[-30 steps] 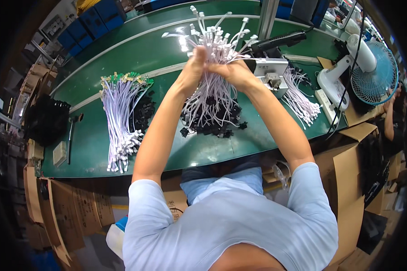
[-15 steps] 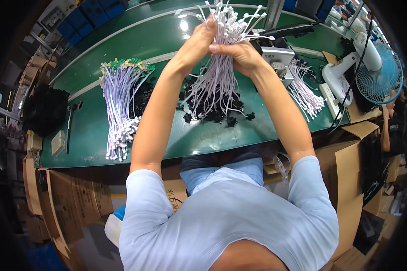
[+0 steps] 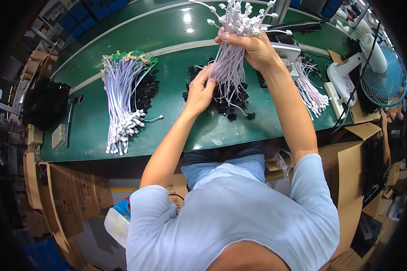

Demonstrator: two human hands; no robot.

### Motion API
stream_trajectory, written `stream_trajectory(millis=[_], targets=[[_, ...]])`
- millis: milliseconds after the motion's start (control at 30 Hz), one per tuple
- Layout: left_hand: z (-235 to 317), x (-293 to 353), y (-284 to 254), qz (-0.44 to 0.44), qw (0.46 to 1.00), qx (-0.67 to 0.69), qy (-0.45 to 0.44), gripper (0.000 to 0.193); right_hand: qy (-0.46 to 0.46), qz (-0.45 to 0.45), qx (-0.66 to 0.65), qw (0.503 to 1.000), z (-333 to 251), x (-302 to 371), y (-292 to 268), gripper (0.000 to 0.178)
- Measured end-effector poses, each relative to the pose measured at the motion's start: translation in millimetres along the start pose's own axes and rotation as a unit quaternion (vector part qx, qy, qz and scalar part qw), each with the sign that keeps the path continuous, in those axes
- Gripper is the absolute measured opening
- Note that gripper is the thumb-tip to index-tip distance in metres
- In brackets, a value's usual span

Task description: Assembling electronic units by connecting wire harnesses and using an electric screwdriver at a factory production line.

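A thick bundle of white cables [image 3: 233, 58] with white plug ends hangs over the far middle of the green table. My right hand [image 3: 253, 47] is wrapped round it just below the upper plugs. Lower down, my left hand [image 3: 202, 90] presses its fingers against the bundle's left side; whether it grips any strands I cannot make out. Beneath the loose ends lies a pile of small black parts [image 3: 230, 106]. To the left rests a second bundle of cables [image 3: 120, 99], with green and yellow ends at its far side and white plugs at its near side.
More black parts [image 3: 147, 90] lie beside the left bundle. At right are another cable bundle [image 3: 312, 92], a white box-shaped device [image 3: 282, 52], a power strip [image 3: 334, 99] and a blue-and-white fan [image 3: 382, 74]. A black-handled tool [image 3: 69, 119] lies at the table's left. Cardboard boxes [image 3: 79, 185] stand below.
My left hand has come down from the top of the bundle to its lower left side. My right hand has shifted slightly right with the bundle, still holding it.
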State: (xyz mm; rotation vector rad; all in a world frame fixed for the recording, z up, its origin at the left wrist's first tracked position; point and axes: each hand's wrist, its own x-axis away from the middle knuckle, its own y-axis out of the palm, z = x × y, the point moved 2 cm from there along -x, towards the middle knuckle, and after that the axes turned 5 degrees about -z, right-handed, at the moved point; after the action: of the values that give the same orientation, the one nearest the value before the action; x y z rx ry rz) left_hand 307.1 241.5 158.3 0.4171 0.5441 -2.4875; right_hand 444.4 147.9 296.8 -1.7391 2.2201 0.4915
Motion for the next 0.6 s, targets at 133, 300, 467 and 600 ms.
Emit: stream_trajectory(millis=[133,300,467,600], targets=[[3,7,7,-0.040,0.987,-0.142,-0.056,0.070,-0.063,0.027,0.025,0.997,-2,1,0,0.024],[12,22,-3,-0.183,0.912,-0.336,-0.145,0.108,-0.044,0.041,0.025,0.998,-4,3,-6,0.024],[56,-15,-57,-0.322,0.943,-0.087,-0.004,0.127,-0.063,0.043,-0.003,0.997,-18,1,-13,0.023],[69,-67,-63,-0.176,0.955,0.239,0.011,0.123,0.004,-0.048,0.141,0.989,0,-10,-2,0.028]])
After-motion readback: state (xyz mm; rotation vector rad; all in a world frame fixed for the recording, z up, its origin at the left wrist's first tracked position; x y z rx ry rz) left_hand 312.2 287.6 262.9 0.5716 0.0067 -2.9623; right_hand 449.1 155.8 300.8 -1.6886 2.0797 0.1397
